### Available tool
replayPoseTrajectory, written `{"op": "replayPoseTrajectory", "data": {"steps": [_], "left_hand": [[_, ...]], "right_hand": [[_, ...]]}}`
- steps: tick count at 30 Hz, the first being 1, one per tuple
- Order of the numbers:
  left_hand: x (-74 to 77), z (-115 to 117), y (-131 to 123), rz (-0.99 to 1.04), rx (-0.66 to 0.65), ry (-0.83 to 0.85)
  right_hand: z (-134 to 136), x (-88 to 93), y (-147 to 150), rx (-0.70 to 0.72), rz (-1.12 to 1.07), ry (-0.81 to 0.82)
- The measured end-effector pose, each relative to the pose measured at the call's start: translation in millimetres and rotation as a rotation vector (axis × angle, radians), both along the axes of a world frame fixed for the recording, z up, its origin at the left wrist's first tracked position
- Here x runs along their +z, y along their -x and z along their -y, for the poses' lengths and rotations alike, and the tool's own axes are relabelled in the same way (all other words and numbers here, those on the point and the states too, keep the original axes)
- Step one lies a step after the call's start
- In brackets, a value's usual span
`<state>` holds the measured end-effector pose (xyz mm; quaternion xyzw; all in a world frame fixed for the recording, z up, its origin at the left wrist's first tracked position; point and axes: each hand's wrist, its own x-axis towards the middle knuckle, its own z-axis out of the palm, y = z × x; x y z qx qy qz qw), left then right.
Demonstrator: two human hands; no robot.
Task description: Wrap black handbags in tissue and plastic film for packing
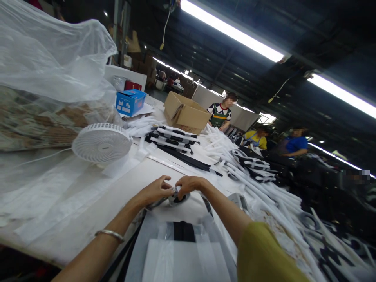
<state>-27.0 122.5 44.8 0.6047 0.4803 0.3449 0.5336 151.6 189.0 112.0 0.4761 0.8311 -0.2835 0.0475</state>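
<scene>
Right hand [189,184] is gripping a small silvery object [175,201] low over the worktop [123,199], just beyond a wrapped package [185,260]. Left hand [157,190] is reaching its left side, grip unclear.

Bangle [111,234], one: silver-toned, slim, rounded band, on left forearm [125,219]; sleeve [261,250], right, one: olive-yellow, short, plain; left hand [157,190], right hand [190,183]: both bare

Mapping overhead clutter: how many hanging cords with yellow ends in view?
2: one yellow end hangs left of the centre light, the second yellow end left of the right light. Farther ones may be hidden.
</scene>
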Motion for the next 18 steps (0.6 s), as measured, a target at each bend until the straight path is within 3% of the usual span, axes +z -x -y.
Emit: {"op": "replayPoseTrajectory", "data": {"steps": [6,9,11,14,16,18], "left_hand": [[-12.0,-13,12,-0.289,0.354,-0.084],[-9.2,-6,17,-0.389,0.359,-0.172],[-5.2,4,20,-0.420,0.305,-0.232],[-2.8,25,22,-0.475,0.161,-0.284],[-6.0,42,22,-0.561,0.044,-0.282],[-12.0,58,19,-0.664,-0.052,-0.252]], "right_hand": [[-13,5.3,-2,-0.242,-0.176,-0.283],[2,22.5,-26,-0.312,-0.274,-0.348],[29,37.3,-49,-0.323,-0.332,-0.352],[94,52.5,-86,-0.297,-0.417,-0.339],[144,48.8,-104,-0.261,-0.411,-0.322],[188,30.5,-116,-0.202,-0.316,-0.293]]}}
